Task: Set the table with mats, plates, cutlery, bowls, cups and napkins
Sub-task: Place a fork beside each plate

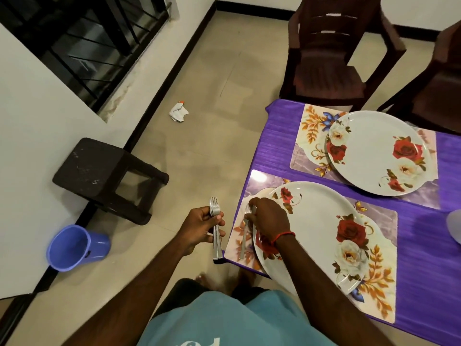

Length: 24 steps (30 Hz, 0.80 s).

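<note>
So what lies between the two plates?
Just a bare strip of purple cloth and the edges of their mats, as the head view shows.

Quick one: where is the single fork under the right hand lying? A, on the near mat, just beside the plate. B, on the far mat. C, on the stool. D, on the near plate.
A: the fork lies on the near mat alongside the near plate, with the right hand pinching its tine end.
</note>
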{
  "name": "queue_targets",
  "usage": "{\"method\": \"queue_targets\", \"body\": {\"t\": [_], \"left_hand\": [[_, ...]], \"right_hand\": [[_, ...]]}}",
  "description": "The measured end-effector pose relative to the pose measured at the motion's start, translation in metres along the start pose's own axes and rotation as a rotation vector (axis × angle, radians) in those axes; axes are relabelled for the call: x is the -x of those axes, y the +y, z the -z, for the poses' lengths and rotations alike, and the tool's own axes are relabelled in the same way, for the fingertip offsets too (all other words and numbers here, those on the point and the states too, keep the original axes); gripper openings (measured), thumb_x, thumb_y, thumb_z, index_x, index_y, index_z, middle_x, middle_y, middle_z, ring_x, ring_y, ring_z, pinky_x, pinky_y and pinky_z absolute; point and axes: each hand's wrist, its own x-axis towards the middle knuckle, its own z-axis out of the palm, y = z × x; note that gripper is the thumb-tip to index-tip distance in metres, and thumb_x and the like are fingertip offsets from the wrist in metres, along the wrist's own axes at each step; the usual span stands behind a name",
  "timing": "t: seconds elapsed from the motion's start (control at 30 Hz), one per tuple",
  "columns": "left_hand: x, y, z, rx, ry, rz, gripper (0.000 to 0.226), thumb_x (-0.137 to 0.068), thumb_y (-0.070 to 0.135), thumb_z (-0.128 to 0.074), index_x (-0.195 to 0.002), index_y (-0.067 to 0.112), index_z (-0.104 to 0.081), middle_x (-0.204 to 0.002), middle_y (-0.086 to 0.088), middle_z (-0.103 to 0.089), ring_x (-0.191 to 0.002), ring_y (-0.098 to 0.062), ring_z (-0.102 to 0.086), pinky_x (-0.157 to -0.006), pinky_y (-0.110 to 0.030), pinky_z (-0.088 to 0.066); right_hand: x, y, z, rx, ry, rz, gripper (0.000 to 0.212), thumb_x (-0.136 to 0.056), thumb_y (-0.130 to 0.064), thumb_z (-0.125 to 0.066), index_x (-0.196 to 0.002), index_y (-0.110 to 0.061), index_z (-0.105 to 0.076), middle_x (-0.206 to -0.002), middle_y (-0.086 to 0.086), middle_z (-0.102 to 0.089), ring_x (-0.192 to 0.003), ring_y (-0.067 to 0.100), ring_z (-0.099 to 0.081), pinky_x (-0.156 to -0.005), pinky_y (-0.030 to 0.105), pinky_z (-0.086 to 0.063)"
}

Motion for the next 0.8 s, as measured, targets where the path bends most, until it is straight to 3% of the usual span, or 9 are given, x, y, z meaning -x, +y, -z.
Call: {"method": "queue_targets", "body": {"t": [0.17,0.27,0.37,0.47,0.53,0.6,0.67,0.8], "left_hand": [[-0.004,0.010,-0.011,-0.051,-0.032,0.004,0.017,-0.100,0.016,-0.065,-0.117,0.011,-0.066,-0.100,-0.011,-0.077,-0.085,-0.029,-0.078,-0.073,-0.040,-0.064],[-0.005,0.017,-0.012,-0.050,-0.077,0.018,0.019,-0.098,0.011,-0.067,-0.117,0.009,-0.066,-0.101,-0.012,-0.077,-0.086,-0.029,-0.078,-0.069,-0.036,-0.062],[-0.008,0.023,-0.007,-0.089,-0.121,-0.011,0.024,-0.097,0.012,-0.068,-0.120,0.011,-0.065,-0.103,-0.008,-0.078,-0.087,-0.027,-0.078,-0.070,-0.035,-0.062],[-0.014,0.028,0.001,-0.126,-0.162,-0.058,0.026,-0.097,0.013,-0.069,-0.123,0.012,-0.066,-0.103,-0.006,-0.079,-0.089,-0.026,-0.078,-0.079,-0.043,-0.063],[-0.017,0.033,0.009,-0.120,-0.192,-0.077,0.025,-0.097,0.011,-0.068,-0.122,0.012,-0.066,-0.104,-0.006,-0.079,-0.090,-0.028,-0.078,-0.082,-0.046,-0.063],[-0.020,0.038,0.017,-0.103,-0.216,-0.093,0.024,-0.098,0.008,-0.066,-0.122,0.011,-0.067,-0.104,-0.006,-0.079,-0.090,-0.029,-0.078,-0.080,-0.045,-0.064],[-0.022,0.045,0.030,-0.076,-0.232,-0.105,0.024,-0.098,0.005,-0.064,-0.121,0.010,-0.068,-0.105,-0.007,-0.079,-0.090,-0.031,-0.078,-0.077,-0.042,-0.064],[-0.031,0.055,0.066,-0.004,-0.247,-0.102,0.023,-0.098,0.002,-0.064,-0.120,0.008,-0.068,-0.107,-0.010,-0.078,-0.092,-0.035,-0.077,-0.076,-0.042,-0.064]], "right_hand": [[0.002,0.003,-0.004,-0.031,0.000,-0.007,0.037,-0.094,-0.042,-0.066,-0.124,-0.020,-0.064,-0.118,0.005,-0.070,-0.103,0.022,-0.066,-0.090,0.037,-0.056],[0.000,0.000,-0.003,-0.195,0.058,-0.049,0.049,-0.095,-0.039,-0.067,-0.139,-0.024,-0.053,-0.124,0.003,-0.069,-0.106,0.022,-0.066,-0.092,0.035,-0.052],[-0.005,-0.009,0.002,-0.318,0.126,-0.070,0.048,-0.094,-0.036,-0.069,-0.138,-0.025,-0.055,-0.110,0.002,-0.073,-0.093,0.015,-0.068,-0.089,0.032,-0.055],[-0.012,-0.025,0.009,-0.410,0.130,-0.059,0.043,-0.092,-0.039,-0.071,-0.131,-0.022,-0.061,-0.097,-0.001,-0.073,-0.084,0.011,-0.067,-0.084,0.031,-0.058],[-0.017,-0.041,0.012,-0.505,0.108,-0.046,0.042,-0.090,-0.040,-0.073,-0.126,-0.022,-0.064,-0.086,-0.007,-0.069,-0.078,0.007,-0.066,-0.077,0.024,-0.056],[-0.022,-0.059,0.013,-0.567,0.088,-0.033,0.043,-0.088,-0.040,-0.076,-0.126,-0.023,-0.065,-0.087,-0.009,-0.068,-0.080,0.004,-0.066,-0.075,0.017,-0.053],[-0.028,-0.078,0.010,-0.613,0.092,-0.025,0.042,-0.087,-0.037,-0.078,-0.125,-0.023,-0.066,-0.091,-0.006,-0.070,-0.083,0.006,-0.068,-0.077,0.019,-0.057],[-0.046,-0.111,0.003,-0.675,0.147,-0.072,0.037,-0.086,-0.026,-0.080,-0.121,-0.018,-0.070,-0.078,-0.009,-0.067,-0.071,0.004,-0.064,-0.065,0.013,-0.051]]}}
